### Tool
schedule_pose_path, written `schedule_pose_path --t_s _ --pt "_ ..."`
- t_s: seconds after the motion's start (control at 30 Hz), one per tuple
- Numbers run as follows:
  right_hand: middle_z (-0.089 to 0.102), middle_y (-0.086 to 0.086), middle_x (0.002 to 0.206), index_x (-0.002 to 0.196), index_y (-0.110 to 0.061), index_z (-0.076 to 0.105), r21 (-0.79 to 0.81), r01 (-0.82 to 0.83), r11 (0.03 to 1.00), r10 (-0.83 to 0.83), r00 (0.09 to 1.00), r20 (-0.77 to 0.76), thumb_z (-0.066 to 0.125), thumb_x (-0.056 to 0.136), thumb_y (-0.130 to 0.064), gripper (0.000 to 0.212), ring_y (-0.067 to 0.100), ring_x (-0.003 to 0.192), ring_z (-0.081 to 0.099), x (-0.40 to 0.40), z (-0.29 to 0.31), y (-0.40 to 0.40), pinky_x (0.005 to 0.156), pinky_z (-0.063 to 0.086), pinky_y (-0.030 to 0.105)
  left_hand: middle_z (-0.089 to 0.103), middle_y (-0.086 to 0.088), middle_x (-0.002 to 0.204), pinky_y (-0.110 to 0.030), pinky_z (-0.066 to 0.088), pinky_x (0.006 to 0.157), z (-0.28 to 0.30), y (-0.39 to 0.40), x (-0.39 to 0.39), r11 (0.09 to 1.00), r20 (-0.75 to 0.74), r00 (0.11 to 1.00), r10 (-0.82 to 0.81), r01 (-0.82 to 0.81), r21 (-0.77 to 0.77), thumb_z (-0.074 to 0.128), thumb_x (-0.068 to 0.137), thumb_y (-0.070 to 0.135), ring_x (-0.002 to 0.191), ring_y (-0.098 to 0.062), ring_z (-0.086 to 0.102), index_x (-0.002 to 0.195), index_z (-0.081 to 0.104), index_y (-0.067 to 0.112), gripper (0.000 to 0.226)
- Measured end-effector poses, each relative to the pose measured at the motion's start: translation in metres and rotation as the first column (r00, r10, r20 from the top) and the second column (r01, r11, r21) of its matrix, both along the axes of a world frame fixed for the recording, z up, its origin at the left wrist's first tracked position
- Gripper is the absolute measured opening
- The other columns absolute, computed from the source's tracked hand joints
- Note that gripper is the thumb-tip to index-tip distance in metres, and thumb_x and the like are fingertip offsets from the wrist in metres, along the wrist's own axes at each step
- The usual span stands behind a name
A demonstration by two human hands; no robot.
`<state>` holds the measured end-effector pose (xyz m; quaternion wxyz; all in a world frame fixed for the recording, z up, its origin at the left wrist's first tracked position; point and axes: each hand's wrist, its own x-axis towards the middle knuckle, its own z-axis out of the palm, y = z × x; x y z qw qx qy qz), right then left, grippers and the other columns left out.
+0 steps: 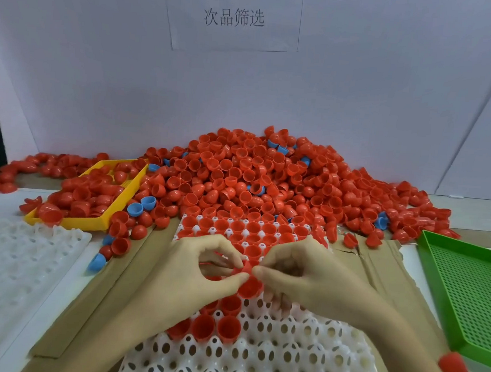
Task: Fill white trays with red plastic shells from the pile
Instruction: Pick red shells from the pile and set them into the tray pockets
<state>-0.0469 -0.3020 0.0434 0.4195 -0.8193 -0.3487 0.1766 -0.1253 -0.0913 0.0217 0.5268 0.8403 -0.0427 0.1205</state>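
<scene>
Cardboard (106,292) lay beneath a perforated white tray (254,354). Left hand (202,270) and right hand (299,275) pinched one glossy red shell (248,286); the pile (253,177) sat beyond against a pale wall (100,71).

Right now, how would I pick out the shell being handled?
Start at the white tray in front of the red pile. Both hands, left hand and right hand, meet above its middle. The red shell pinched between them is lifted, unlike the seated ones.
</scene>
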Motion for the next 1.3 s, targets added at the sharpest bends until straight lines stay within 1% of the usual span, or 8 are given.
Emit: schedule_pose_path --t_s 0.17,0.33,0.5,0.67,0.87,1.03,1.17,1.3 --pt "0.074 0.008 0.072 0.088 -0.019 0.08 0.164 0.203 0.965 -0.193 0.978 -0.076 0.061 0.102 -0.032 0.027 0.019 0.061 0.068 0.017 0.014 -0.023 0.06 0.057 0.024 0.074 0.021 0.103 -0.014 0.056 0.086 -0.006 -0.007 -0.006 0.972 0.0 0.981 -0.193 0.191 0.136 0.086 0.08 0.019 0.1 -0.001 0.072 0.084 0.08 0.028 0.012" --pt "0.07 0.007 0.068 0.084 -0.014 0.08 0.259 0.356 0.898 -0.342 0.934 -0.1 0.059 0.104 -0.025 0.031 0.015 0.057 0.063 0.029 0.007 -0.028 0.055 0.054 0.022 0.062 0.033 0.113 -0.005 0.033 0.099 -0.023 -0.015 -0.005 0.858 0.037 0.979 -0.2 0.157 0.489 0.079 0.085 0.036 0.119 0.005 0.053 0.085 0.078 0.034 0.002" --pt "0.07 0.007 0.065 0.081 -0.017 0.08 0.289 0.378 0.879 -0.37 0.925 -0.085 0.06 0.103 -0.026 0.032 0.013 0.054 0.062 0.034 0.0 -0.028 0.054 0.053 0.02 0.051 0.038 0.123 -0.005 0.03 0.099 -0.028 -0.016 -0.005 0.828 0.065 0.977 -0.202 0.135 0.544 0.076 0.088 0.041 0.127 0.0 0.042 0.088 0.079 0.037 0.005" --pt "0.071 0.007 0.065 0.081 -0.019 0.08 0.293 0.441 0.848 -0.463 0.886 0.008 0.059 0.104 -0.025 0.031 0.014 0.054 0.064 0.047 -0.008 -0.033 0.055 0.055 0.022 0.065 0.032 0.108 -0.008 0.04 0.093 -0.026 -0.01 -0.004 0.77 0.106 0.955 -0.276 0.154 0.62 0.07 0.089 0.049 0.117 0.005 0.047 0.096 0.081 0.037 0.018" --pt "0.073 -0.001 0.069 0.093 -0.019 0.076 0.376 0.659 0.651 -0.748 0.64 0.175 0.058 0.101 -0.011 0.022 0.009 0.063 0.069 0.075 -0.018 -0.06 0.06 0.054 0.029 0.072 0.028 0.081 -0.015 0.049 0.092 -0.021 -0.012 -0.007 0.588 0.17 0.916 -0.362 0.083 0.805 0.067 0.087 0.052 0.1 0.007 0.058 0.087 0.079 0.039 0.018" --pt "0.074 0.004 0.1 0.108 -0.014 0.072 0.321 0.769 0.553 -0.827 0.46 0.323 0.057 0.099 -0.004 0.02 0.021 0.093 0.069 0.095 -0.037 -0.081 0.085 0.053 0.036 0.073 0.025 0.093 -0.014 0.05 0.088 -0.008 -0.005 -0.005 0.742 0.246 0.915 -0.321 0.081 0.666 0.059 0.095 0.052 0.096 0.007 0.061 0.094 0.081 0.034 0.029" --pt "0.066 0.005 0.132 0.123 -0.014 0.071 0.125 0.677 0.725 -0.646 0.606 0.464 0.053 0.088 0.017 0.05 0.02 0.121 0.06 0.101 -0.049 -0.075 0.106 0.045 0.032 0.069 0.022 0.079 -0.015 0.048 0.081 -0.001 0.005 -0.003 0.753 0.335 0.92 -0.203 -0.072 0.654 0.056 0.096 0.053 0.082 0.002 0.06 0.08 0.079 0.029 0.037" --pt "0.055 0.0 0.147 0.131 -0.019 0.068 -0.151 0.546 0.824 -0.421 0.768 0.483 0.049 0.089 0.018 0.059 0.02 0.136 0.05 0.11 -0.055 -0.063 0.108 0.04 0.027 0.065 0.021 0.072 -0.01 0.043 0.081 0.0 0.017 -0.001 0.678 0.328 0.933 -0.147 -0.147 0.72 0.061 0.096 0.048 0.076 0.001 0.056 0.073 0.075 0.029 0.033"
